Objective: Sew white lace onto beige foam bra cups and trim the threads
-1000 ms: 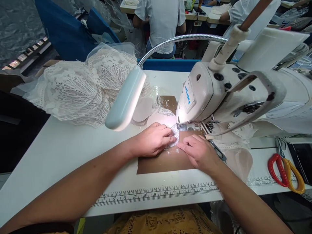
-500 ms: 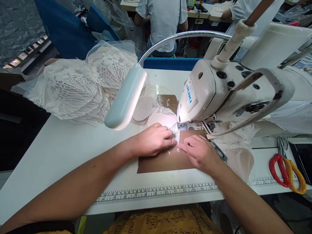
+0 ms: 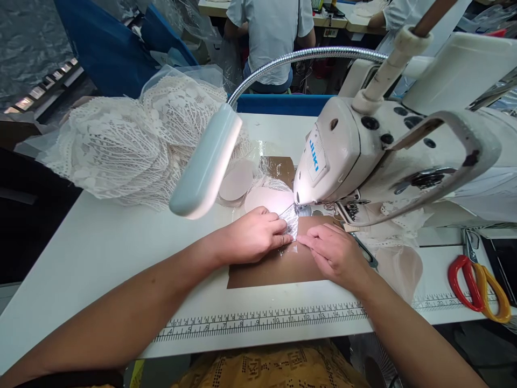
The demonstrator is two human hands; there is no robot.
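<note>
My left hand (image 3: 252,236) presses a small piece of white lace (image 3: 291,221) flat in front of the needle of a white Juki sewing machine (image 3: 363,151), its fingers closed together on the fabric. My right hand (image 3: 333,252) lies just right of the lace, fingers together, fingertips holding its edge down. Both hands rest on a brown patch (image 3: 278,267) of the white table (image 3: 100,253). A pale padded cup (image 3: 266,196) lies just behind the lace under the lamp's light.
A gooseneck lamp (image 3: 205,161) hangs over the left hand. A heap of white lace pieces (image 3: 129,140) fills the table's back left. Red and yellow scissors (image 3: 479,283) lie at the right. A printed ruler (image 3: 262,319) runs along the front edge. Other people sit at benches behind.
Almost nothing has moved; both hands stay on the lace by the needle, shifted only slightly towards the machine.
</note>
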